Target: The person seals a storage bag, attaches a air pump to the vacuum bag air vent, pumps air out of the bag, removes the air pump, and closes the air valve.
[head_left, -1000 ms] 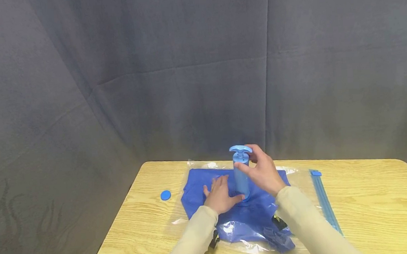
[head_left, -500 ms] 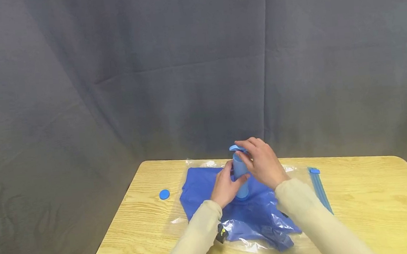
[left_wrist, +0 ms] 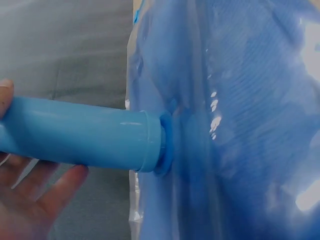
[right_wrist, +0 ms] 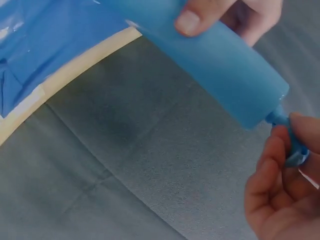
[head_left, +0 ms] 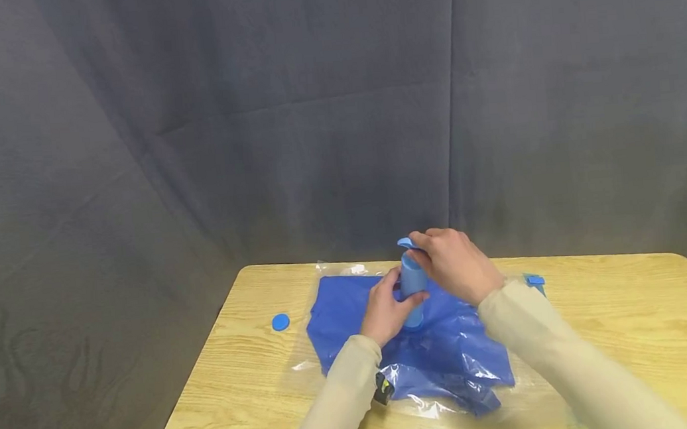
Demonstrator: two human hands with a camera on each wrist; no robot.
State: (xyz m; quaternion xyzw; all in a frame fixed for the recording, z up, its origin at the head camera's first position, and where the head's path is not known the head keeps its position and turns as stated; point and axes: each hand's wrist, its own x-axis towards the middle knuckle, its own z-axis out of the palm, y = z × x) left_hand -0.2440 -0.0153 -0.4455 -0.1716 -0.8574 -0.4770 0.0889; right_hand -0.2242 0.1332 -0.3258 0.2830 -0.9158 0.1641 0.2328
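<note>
A light blue hand pump (head_left: 412, 279) stands upright on a clear plastic storage bag (head_left: 306, 363) that holds folded blue cloth (head_left: 347, 307). My left hand (head_left: 383, 311) wraps its fingers and thumb round the pump's barrel. The T-shaped handle (right_wrist: 295, 150) at the top is pinched between the thumb and fingers of my right hand (head_left: 454, 263). In the left wrist view the pump's lower end (left_wrist: 152, 142) meets a blue round valve (left_wrist: 167, 145) on the bag. Part of the handle is hidden by the right hand.
A round blue cap (head_left: 280, 322) lies on the wooden table (head_left: 223, 382), left of the bag. At the right, a blue zip slider (head_left: 535, 281) shows beyond the right sleeve. A dark grey curtain (head_left: 317, 176) hangs behind the table.
My left hand has risen from the bag beside the pump's base to grip the barrel. My right hand has moved from beside the pump's upper part onto the handle.
</note>
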